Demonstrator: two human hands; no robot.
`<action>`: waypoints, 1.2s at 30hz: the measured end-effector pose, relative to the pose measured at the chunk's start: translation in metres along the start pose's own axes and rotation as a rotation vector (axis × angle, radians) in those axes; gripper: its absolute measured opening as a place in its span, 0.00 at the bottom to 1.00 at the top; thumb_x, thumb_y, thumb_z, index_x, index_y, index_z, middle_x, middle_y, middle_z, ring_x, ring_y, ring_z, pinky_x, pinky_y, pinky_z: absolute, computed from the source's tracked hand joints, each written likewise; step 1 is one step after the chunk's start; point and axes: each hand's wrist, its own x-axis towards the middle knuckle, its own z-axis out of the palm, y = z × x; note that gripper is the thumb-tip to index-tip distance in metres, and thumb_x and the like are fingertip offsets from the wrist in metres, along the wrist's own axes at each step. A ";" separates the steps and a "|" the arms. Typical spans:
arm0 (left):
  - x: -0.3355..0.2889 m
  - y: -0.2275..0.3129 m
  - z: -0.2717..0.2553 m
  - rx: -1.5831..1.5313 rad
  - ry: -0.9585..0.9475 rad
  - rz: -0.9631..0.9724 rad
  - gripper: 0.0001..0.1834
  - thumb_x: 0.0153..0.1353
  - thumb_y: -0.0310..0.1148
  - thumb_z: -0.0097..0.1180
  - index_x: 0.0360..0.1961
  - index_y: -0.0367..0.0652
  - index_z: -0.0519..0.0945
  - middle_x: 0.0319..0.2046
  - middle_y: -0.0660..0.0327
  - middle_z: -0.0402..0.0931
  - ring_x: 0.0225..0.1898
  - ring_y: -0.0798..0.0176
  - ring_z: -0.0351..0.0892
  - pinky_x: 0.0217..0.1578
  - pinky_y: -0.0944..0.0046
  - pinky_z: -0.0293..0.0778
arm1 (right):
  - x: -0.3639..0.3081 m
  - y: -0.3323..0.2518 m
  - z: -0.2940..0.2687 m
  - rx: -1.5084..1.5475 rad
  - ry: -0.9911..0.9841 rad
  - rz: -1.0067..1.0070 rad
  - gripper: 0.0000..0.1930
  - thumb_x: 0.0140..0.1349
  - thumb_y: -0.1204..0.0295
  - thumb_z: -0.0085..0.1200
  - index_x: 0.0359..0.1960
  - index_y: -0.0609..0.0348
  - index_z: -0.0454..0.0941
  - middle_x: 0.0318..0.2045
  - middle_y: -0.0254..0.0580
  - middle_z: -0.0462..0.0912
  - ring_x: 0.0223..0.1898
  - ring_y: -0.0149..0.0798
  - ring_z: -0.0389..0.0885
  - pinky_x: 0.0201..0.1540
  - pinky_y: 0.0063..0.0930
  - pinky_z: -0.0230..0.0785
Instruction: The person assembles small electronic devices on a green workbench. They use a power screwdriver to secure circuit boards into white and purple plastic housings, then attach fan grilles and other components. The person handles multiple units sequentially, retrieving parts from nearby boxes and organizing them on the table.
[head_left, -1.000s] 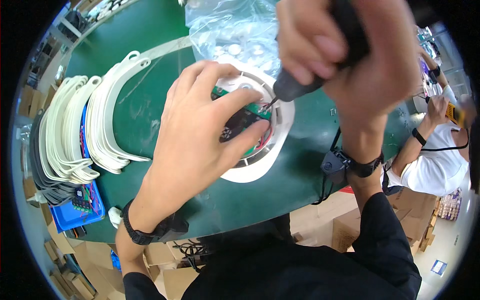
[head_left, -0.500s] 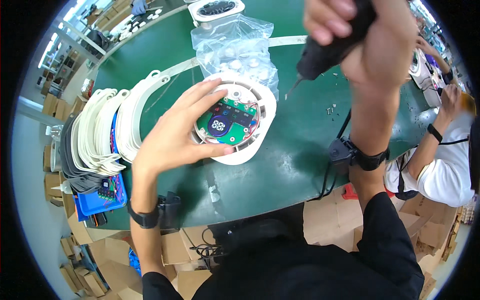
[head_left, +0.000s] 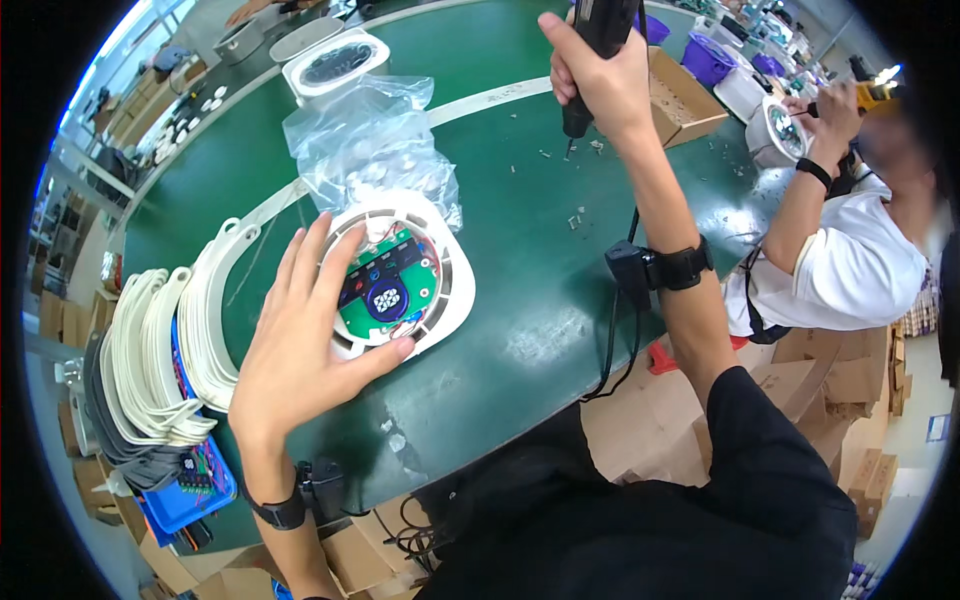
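At far left one blue tray (head_left: pixel 182 508) is seen; by the left hand (head_left: pixel 300 335), spread wide, one white housing (head_left: pixel 459 288) with one green circuit board (head_left: pixel 418 290) is touched on the green table (head_left: pixel 530 345); by the right hand (head_left: pixel 614 88), fingers curled, one black screwdriver (head_left: pixel 602 35) is gripped near one cardboard box (head_left: pixel 700 127)

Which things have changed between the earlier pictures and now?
The right hand moved the black screwdriver forward and right, from the circuit board toward loose screws. The left hand drew back leftward, uncovering most of the board. Unchanged: left hand on the white housing, right hand holding the screwdriver.
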 end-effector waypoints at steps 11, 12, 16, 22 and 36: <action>-0.002 -0.004 -0.004 0.030 -0.050 -0.023 0.53 0.46 0.44 0.72 0.74 0.46 0.61 0.74 0.41 0.52 0.75 0.38 0.53 0.72 0.48 0.54 | -0.011 0.054 -0.013 0.114 0.103 0.004 0.12 0.65 0.70 0.63 0.34 0.57 0.70 0.15 0.33 0.69 0.14 0.28 0.68 0.18 0.27 0.63; -0.002 -0.004 -0.003 0.034 -0.049 -0.024 0.52 0.47 0.44 0.72 0.74 0.46 0.61 0.74 0.41 0.52 0.75 0.37 0.53 0.72 0.48 0.54 | -0.012 0.056 -0.014 0.207 0.135 -0.030 0.11 0.65 0.71 0.62 0.36 0.57 0.70 0.15 0.34 0.69 0.14 0.29 0.68 0.18 0.28 0.63; -0.001 -0.002 -0.003 0.039 -0.058 -0.021 0.52 0.47 0.44 0.71 0.74 0.46 0.61 0.74 0.40 0.52 0.75 0.37 0.53 0.72 0.48 0.54 | -0.009 0.074 -0.025 0.467 0.242 0.022 0.10 0.65 0.74 0.59 0.42 0.57 0.70 0.15 0.37 0.68 0.13 0.32 0.67 0.18 0.29 0.62; 0.003 0.001 -0.006 0.030 -0.074 -0.014 0.53 0.47 0.45 0.72 0.74 0.46 0.61 0.74 0.40 0.52 0.74 0.37 0.53 0.71 0.48 0.55 | -0.005 0.083 -0.041 0.251 0.311 0.007 0.11 0.64 0.75 0.61 0.35 0.60 0.67 0.15 0.38 0.70 0.13 0.32 0.70 0.15 0.31 0.64; 0.016 0.100 0.030 -0.188 0.372 0.213 0.22 0.54 0.24 0.67 0.52 0.37 0.80 0.37 0.53 0.82 0.41 0.50 0.82 0.45 0.55 0.76 | -0.011 0.070 -0.055 0.607 0.418 0.087 0.12 0.65 0.67 0.60 0.37 0.56 0.68 0.17 0.35 0.65 0.17 0.31 0.65 0.22 0.30 0.60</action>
